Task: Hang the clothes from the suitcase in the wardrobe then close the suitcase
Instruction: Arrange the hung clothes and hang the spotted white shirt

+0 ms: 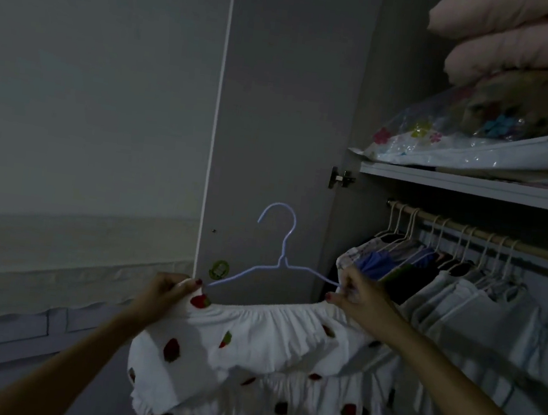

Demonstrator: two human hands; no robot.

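Head view: a strawberry-print dress (259,340) is gripped at each shoulder by the left hand (165,292) and right hand (360,295), half-fitted on a hanger (279,263), not yet hung on the wardrobe rail (490,237).

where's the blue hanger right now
In the head view the blue hanger is centre frame, held at the neckline of the white strawberry dress between the left hand and right hand, left of the wardrobe rail.
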